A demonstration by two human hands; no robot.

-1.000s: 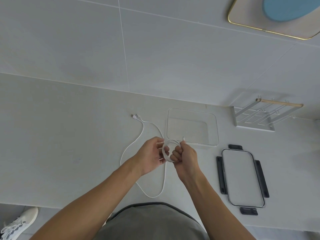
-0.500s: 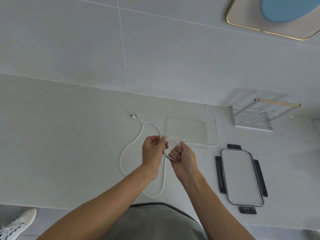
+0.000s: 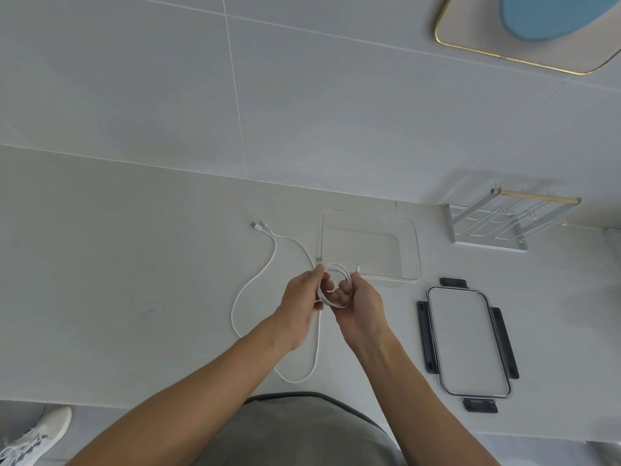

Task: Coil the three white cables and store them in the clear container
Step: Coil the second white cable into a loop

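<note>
So I'm mid-coil on one cable (image 3: 332, 287), left hand (image 3: 302, 302) and right hand (image 3: 358, 301) both pinching the loop, next drop it into the clear container (image 3: 416, 250) at 1 o'clock.

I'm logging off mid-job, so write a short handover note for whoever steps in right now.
Left hand: pinches the coil on its left side.
Right hand: grips the coil's right side.
Coil: wound, held above the counter just in front of the clear container, which looks empty.
Loose cables: lying uncoiled on the counter, left of the container.
Lid: off, right of the hands.
Left: store this coil, coil the remaining cables, store them.
</note>
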